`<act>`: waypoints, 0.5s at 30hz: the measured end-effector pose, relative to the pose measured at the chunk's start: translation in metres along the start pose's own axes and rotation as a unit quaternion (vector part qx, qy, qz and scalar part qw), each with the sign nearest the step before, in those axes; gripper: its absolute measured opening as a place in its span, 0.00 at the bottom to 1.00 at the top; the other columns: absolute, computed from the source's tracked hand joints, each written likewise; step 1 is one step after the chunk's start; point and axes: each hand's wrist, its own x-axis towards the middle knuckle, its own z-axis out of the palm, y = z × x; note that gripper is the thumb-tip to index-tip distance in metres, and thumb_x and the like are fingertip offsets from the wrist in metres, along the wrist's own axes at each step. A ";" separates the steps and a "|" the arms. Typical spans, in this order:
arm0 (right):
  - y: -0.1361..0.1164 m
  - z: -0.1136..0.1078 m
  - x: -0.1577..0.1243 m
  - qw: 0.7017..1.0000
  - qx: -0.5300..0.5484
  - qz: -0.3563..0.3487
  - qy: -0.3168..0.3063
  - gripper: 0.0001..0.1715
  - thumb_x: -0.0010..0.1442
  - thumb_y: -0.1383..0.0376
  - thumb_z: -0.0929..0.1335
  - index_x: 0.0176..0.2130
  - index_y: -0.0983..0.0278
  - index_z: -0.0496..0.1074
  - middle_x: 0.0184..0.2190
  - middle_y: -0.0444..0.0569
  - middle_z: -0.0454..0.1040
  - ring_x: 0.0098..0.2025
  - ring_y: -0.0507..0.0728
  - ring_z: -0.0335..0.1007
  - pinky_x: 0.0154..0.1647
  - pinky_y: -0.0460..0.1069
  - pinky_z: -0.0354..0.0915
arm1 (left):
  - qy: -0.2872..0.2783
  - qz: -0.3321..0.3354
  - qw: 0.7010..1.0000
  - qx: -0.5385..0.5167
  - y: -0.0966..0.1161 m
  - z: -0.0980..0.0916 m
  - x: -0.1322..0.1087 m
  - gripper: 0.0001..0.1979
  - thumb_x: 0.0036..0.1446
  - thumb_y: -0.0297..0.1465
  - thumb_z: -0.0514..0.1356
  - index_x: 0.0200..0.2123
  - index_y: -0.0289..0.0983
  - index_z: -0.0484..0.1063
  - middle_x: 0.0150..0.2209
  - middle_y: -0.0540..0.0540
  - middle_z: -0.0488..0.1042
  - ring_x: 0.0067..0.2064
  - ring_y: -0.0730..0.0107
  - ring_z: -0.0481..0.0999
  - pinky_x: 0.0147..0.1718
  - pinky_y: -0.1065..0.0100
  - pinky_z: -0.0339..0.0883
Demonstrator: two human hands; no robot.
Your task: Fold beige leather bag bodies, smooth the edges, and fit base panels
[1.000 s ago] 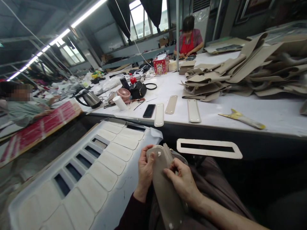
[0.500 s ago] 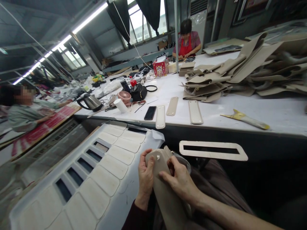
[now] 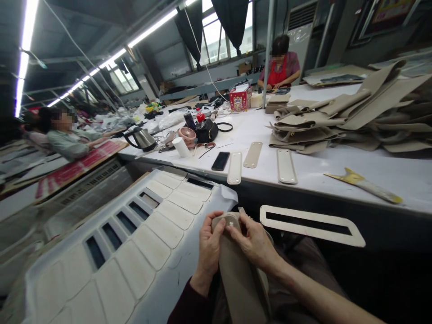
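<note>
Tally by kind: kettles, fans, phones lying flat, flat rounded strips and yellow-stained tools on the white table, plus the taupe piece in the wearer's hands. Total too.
Kettle: 1
Pink fan: 1
Phone: 1
Rounded strips: 3 visible from above
Yellow-stained tool: 1
Taupe piece, held by left hand and right hand: 1
Total: 8

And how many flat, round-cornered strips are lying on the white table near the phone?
3: a white strip right beside the phone, a tan strip next, and a pale strip farthest right of them. More could be hidden underneath.
</note>
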 end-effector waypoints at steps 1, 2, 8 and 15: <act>0.000 0.000 0.001 1.000 0.008 -0.013 -0.005 0.11 0.63 0.57 0.66 0.35 0.62 0.69 0.25 0.41 0.68 0.25 0.51 0.60 0.26 0.46 0.54 | -0.001 -0.005 1.000 -0.011 0.000 0.001 0.000 0.18 0.57 0.38 0.65 0.47 0.38 0.66 0.38 0.47 0.77 0.37 0.67 0.79 0.35 0.72 0.70; 0.001 0.001 0.001 0.999 0.017 -0.026 -0.010 0.11 0.64 0.57 0.65 0.35 0.62 0.69 0.26 0.42 0.69 0.25 0.51 0.61 0.26 0.46 0.54 | -0.001 -0.010 1.000 -0.021 0.000 0.002 0.001 0.18 0.57 0.37 0.65 0.47 0.38 0.66 0.37 0.47 0.77 0.36 0.68 0.78 0.35 0.72 0.70; 0.015 0.002 0.001 0.991 0.126 -0.042 -0.034 0.15 0.64 0.54 0.66 0.39 0.63 0.71 0.31 0.45 0.71 0.32 0.54 0.65 0.30 0.46 0.59 | -0.006 0.006 0.997 -0.078 -0.003 0.007 -0.003 0.22 0.57 0.38 0.65 0.52 0.40 0.64 0.46 0.43 0.76 0.42 0.64 0.78 0.40 0.68 0.72; 0.027 0.004 -0.003 0.982 0.185 0.015 -0.021 0.18 0.61 0.50 0.68 0.33 0.62 0.65 0.29 0.44 0.68 0.31 0.54 0.63 0.31 0.47 0.62 | 0.111 0.054 0.980 0.158 -0.027 -0.008 -0.046 0.23 0.55 0.37 0.66 0.53 0.41 0.72 0.54 0.40 0.74 0.53 0.53 0.74 0.54 0.58 0.67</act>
